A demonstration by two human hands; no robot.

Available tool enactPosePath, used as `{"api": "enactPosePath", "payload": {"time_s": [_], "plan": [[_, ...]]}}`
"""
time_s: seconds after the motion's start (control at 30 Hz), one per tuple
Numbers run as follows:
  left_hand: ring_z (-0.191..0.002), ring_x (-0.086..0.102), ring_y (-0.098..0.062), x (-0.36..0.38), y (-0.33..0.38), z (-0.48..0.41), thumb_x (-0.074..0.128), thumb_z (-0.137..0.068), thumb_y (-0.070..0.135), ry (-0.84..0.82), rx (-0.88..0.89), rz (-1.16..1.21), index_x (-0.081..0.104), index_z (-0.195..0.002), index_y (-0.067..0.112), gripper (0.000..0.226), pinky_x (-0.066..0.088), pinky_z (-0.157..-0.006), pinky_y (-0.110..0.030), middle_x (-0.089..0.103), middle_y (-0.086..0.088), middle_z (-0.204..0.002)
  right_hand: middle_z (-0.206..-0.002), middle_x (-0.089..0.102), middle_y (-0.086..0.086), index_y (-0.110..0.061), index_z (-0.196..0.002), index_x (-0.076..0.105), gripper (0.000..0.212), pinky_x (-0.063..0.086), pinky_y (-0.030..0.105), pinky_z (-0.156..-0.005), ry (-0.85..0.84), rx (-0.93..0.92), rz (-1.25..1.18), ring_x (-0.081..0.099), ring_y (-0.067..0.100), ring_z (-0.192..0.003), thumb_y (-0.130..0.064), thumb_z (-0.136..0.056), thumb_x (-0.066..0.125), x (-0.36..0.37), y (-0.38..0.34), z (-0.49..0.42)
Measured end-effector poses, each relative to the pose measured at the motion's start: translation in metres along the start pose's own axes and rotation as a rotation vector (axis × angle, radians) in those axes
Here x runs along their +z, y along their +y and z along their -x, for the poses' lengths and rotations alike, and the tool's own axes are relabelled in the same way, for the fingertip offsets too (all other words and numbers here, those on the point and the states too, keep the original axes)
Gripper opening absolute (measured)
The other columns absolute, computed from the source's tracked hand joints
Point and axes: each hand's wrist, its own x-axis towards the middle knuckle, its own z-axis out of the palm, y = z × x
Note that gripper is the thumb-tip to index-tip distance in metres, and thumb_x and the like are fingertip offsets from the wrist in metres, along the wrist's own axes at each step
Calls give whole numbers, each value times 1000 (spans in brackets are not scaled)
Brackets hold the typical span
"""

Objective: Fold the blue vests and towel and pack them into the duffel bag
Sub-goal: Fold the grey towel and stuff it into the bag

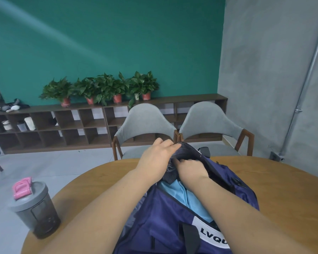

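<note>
While the left hand grips the far rim of the navy duffel bag at the centre of the frame, the right hand sits just below it inside the open mouth. Its fingertips are buried in grey cloth, so its hold cannot be told. Light blue cloth lies in the bag beneath that wrist.

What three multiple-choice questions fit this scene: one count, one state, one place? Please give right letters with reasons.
1. How many grey chairs stand behind the table? A one; B two; C four.
2. The bag is: A zipped shut; B open, with light blue cloth inside; C folded flat.
3. The bottle stands: A on a chair; B inside the bag; C on the table, left of the bag.
Answers: 1 B, two grey backs show; 2 B, the right hand reaches inside; 3 C, it stands near the table's left edge.
</note>
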Motion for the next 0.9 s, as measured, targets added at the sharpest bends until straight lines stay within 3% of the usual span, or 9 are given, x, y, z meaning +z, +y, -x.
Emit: {"api": "enactPosePath", "payload": {"time_s": [0.1, 0.17, 0.27, 0.3, 0.4, 0.5, 0.6, 0.77, 0.9], "plan": [[-119, 53, -36, -2, 5, 4, 52, -91, 8, 186, 73, -335, 61, -139, 13, 49, 49, -92, -44, 58, -12, -134, -136, 62, 9, -17, -142, 45, 39, 45, 43, -95, -13, -3, 21, 61, 33, -120, -19, -103, 44, 3, 1, 4], [-110, 57, -36, 5, 12, 7, 50, -97, 7, 309, 219, -380, 68, -121, 9, 30, 48, -87, -43, 61, -15, -124, -137, 62, 8, -17, -137, 52, 36, 46, 42, -100, -22, 8, 54, 60, 30, -124, -18, -102, 45, 3, 2, 5], [-96, 61, -30, 26, 24, 17, 47, -98, 7, 158, 545, -379, 68, -105, 11, 23, 48, -82, -39, 66, -12, -112, -137, 61, 4, -19, -132, 56, 31, 45, 39, -106, -18, 28, 11, 59, 27, -127, -22, -104, 44, 3, 5, 6], [-98, 65, -29, 31, 25, 20, 45, -94, 8, 61, 523, -369, 67, -111, 11, 28, 50, -84, -38, 68, -13, -116, -137, 60, 5, -18, -134, 52, 31, 44, 39, -106, -8, 22, -6, 58, 27, -127, -24, -105, 42, 4, 6, 7], [-119, 63, -28, 37, 24, 24, 52, -93, 15, -230, 191, -325, 49, -143, 8, 50, 51, -96, -39, 60, -12, -137, -138, 57, 10, -12, -139, 45, 37, 46, 38, -101, -5, -14, -7, 56, 29, -125, -26, -105, 47, 9, 15, 13], [-148, 36, -37, 40, 19, 21, 52, -102, 17, -531, 16, -405, 36, -157, 16, 58, 44, -109, -48, 22, -12, -170, -133, 59, 8, -13, -137, 47, 45, 49, 38, -82, -22, -42, 11, 61, 29, -119, -36, -100, 62, 11, 31, 24], [-150, 28, -37, 41, 22, 16, 55, -103, 18, -671, -61, -463, 27, -164, 21, 67, 38, -114, -50, 1, -6, -175, -129, 60, 4, -19, -131, 52, 35, 48, 37, -76, 21, 19, 59, 61, 28, -117, -25, -98, 62, 10, 43, 32], [-144, 30, -35, 41, 34, 11, 51, -104, 17, -604, -116, -484, 49, -150, 19, 46, 38, -110, -47, 19, -13, -162, -123, 60, 6, -19, -130, 52, 40, 46, 38, -65, 0, 104, 37, 65, 30, -109, -12, -93, 64, 8, 43, 33], [-135, 47, -33, 44, 27, 10, 53, -100, 9, -528, -14, -421, 51, -145, 14, 45, 37, -110, -44, 53, -13, -145, -106, 69, 7, -16, -122, 51, 37, 42, 37, -63, -45, 60, 67, 70, 34, -95, -1, -89, 57, -1, 48, 28]]}}
